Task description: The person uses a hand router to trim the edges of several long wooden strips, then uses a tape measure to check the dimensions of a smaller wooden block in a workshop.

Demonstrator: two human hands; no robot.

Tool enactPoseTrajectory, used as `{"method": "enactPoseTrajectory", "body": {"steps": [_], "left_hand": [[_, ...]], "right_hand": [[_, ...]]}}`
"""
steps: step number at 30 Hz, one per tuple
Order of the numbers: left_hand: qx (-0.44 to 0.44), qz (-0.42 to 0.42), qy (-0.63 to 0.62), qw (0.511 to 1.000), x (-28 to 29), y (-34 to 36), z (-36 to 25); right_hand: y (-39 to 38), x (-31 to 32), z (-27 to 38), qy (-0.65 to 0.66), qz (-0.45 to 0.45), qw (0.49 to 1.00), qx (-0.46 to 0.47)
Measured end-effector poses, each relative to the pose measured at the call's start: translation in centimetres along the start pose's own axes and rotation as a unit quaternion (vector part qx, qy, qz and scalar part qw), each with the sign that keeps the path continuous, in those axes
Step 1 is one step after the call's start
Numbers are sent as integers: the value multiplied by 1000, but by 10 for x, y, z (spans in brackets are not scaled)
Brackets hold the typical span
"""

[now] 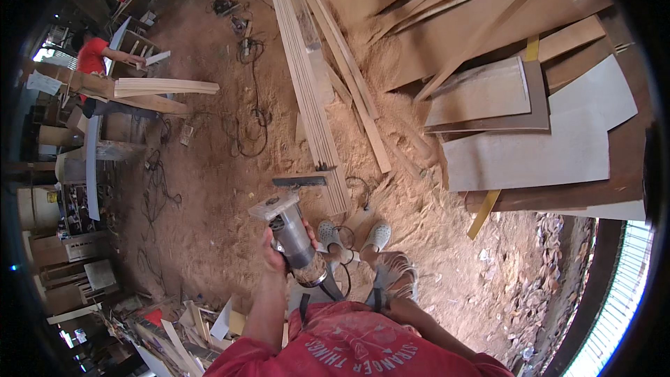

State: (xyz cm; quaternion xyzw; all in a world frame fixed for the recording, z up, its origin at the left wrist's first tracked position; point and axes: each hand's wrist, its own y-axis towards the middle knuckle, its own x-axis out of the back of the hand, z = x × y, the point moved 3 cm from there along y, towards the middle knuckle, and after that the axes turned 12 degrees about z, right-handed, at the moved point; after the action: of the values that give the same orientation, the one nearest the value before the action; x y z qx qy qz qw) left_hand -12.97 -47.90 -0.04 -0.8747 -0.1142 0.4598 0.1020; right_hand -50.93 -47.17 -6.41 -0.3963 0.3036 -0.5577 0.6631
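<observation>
My left hand [274,251] is closed round a cylindrical metal power tool, apparently a router [293,241], with a square base plate [269,206] at its top and sawdust on its body. My right forearm [426,324] comes in from the lower right to beside my hip; its fingers cannot be made out. Beyond the tool, long grooved boards [307,98] lie on the dusty ground, with a dark-edged crosspiece [296,181] at their near end. My feet in light clogs [377,236] stand just right of the tool, near a loop of cord.
A person in a red top [93,56] works at the left by stacked timber strips [164,86] and cluttered benches. Tangled cables [157,188] cross the sawdust floor [195,223]. Sheet offcuts [523,153] and leaning planks fill the upper right. Wood scraps [195,331] lie at lower left.
</observation>
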Motion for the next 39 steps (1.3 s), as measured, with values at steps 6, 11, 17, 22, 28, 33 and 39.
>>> {"method": "enactPoseTrajectory", "body": {"steps": [6, 11, 17, 22, 28, 33, 39], "left_hand": [[-21, 53, -88, 994, 10, 18, -15], [-62, 241, -97, 964, 34, 58, -4], [-46, 397, -112, 910, 34, 107, 24], [-41, 525, -98, 844, 33, 138, 10], [-117, 592, -146, 784, 57, 138, 41], [-190, 598, -162, 762, 86, 113, 72], [-144, 651, -119, 736, 78, 101, 69]], "right_hand": [[89, 41, -83, 153, -214, 965, 10], [161, 104, -147, -69, -491, 865, 74], [247, 121, -196, -13, -483, 875, 38], [281, 141, -211, -8, -477, 879, -9], [320, 160, -230, -12, -558, 830, -1], [334, 170, -209, 15, -592, 806, 25], [295, 190, -152, -69, -666, 695, 262]]}}
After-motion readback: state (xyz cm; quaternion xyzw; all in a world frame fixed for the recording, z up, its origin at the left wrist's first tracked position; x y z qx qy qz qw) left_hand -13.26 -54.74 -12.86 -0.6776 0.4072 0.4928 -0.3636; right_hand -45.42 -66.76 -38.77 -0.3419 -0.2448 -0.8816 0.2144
